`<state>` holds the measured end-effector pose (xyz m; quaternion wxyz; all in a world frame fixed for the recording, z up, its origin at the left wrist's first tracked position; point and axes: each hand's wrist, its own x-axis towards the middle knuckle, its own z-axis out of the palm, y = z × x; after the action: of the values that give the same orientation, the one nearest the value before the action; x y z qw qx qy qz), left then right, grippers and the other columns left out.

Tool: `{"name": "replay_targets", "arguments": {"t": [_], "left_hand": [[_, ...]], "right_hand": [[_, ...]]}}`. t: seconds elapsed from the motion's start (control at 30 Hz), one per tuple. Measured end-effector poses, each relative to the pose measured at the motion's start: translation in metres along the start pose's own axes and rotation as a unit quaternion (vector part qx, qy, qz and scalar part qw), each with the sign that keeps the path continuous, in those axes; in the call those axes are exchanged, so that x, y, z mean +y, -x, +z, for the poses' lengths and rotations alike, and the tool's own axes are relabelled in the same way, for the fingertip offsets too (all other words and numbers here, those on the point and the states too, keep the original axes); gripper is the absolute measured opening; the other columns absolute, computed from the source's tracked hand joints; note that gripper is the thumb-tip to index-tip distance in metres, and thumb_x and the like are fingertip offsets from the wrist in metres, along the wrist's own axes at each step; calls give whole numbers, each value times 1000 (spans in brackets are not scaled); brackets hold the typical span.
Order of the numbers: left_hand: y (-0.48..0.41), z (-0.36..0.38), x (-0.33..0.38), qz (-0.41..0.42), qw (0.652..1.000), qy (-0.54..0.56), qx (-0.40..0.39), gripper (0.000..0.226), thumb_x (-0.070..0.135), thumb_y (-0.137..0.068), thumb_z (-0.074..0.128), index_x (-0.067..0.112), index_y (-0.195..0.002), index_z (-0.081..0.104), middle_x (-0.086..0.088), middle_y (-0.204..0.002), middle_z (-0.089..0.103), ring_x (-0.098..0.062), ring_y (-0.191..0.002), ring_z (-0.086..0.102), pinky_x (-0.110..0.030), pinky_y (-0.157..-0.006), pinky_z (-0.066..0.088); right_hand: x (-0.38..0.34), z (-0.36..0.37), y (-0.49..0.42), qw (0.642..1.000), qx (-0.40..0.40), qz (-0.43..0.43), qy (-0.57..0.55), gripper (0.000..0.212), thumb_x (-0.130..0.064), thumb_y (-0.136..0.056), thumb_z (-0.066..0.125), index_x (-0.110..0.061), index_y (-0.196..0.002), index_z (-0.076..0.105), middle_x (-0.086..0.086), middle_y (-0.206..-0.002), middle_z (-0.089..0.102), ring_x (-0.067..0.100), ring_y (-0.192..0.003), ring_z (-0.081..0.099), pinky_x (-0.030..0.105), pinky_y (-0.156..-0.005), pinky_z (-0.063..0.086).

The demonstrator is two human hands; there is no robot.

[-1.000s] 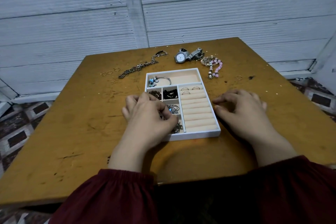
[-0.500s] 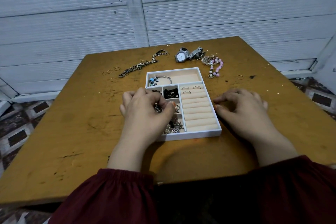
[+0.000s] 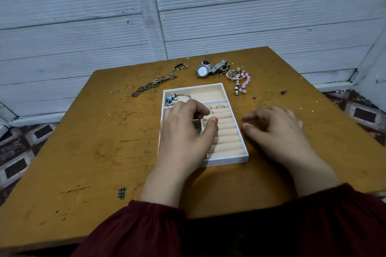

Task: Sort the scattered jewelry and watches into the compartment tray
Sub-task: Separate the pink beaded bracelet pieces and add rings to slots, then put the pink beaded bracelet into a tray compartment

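The white compartment tray (image 3: 227, 161) with beige lining sits mid-table. A silver bangle with blue charms (image 3: 179, 97) lies in its far compartment, and thin rings (image 3: 219, 107) sit in the ring rolls. My left hand (image 3: 186, 131) hovers over the tray's small left compartments and hides them; its fingers are curled, thumb apart, and nothing shows in them. Just right of the tray, my right hand (image 3: 275, 129) rests on the table, loosely curled and empty. Beyond the tray lie a silver watch (image 3: 202, 71), a second metal watch (image 3: 219, 66), a pink bead bracelet (image 3: 242, 83) and a dark chain (image 3: 154, 84).
Several small gold rings (image 3: 121, 90) lie at the far left of the brown wooden table (image 3: 87, 152), and one ring (image 3: 269, 93) at the far right. A white slatted wall stands right behind the table. Patterned floor shows past both side edges.
My left hand has moved forward over the tray, from its near compartments toward the middle. The beaded piece seen at its fingertips half a second ago no longer shows. My right hand has stayed put.
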<state>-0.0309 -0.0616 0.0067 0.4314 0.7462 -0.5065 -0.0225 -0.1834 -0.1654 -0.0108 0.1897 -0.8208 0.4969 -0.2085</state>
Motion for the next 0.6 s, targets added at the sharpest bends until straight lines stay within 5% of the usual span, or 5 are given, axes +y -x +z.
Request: {"name": "replay_targets", "arguments": {"t": [0.13, 0.6], "left_hand": [[-6, 13, 14, 31, 999, 31, -33, 17, 31, -83, 64, 31, -99, 58, 13, -89, 55, -11, -94, 54, -39, -81, 49], [-73, 64, 47, 87, 990, -29, -104, 18, 13, -90, 51, 25, -95, 63, 6, -99, 61, -15, -97, 54, -29, -82, 42]], "right_hand": [[2, -10, -5, 1000, 8, 6, -7, 21, -42, -89, 57, -39, -109, 64, -6, -122, 54, 21, -127, 33, 41, -101, 25], [35, -39, -57, 995, 89, 49, -1, 19, -27, -88, 57, -35, -103, 65, -6, -112, 65, 27, -109, 54, 45, -96, 43]]}}
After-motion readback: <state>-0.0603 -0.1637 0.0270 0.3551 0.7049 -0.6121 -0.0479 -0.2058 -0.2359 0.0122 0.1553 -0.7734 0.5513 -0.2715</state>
